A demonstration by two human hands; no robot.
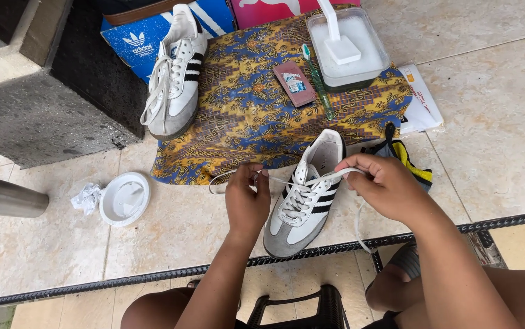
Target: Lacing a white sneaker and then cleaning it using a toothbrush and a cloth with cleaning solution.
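Pinching a white lace (287, 181) between thumb and fingers, the left hand (246, 198) has its grip closed on the strand just left of a white shoe (304, 201) with black stripes and a grey toe. The right hand (383, 181) is clamped on the other end of the lace, pulled out to the right above the shoe's opening. The shoe lies on the tiled floor (171, 231), toe toward the person, touching the edge of a patterned blue and yellow cloth (244, 116). On the cloth sit the second shoe (176, 76), a small reddish packet (294, 83), a green toothbrush (318, 82) and a clear tub (347, 45). A white lid (124, 198) and crumpled paper (86, 198) lie well to the left on the floor.
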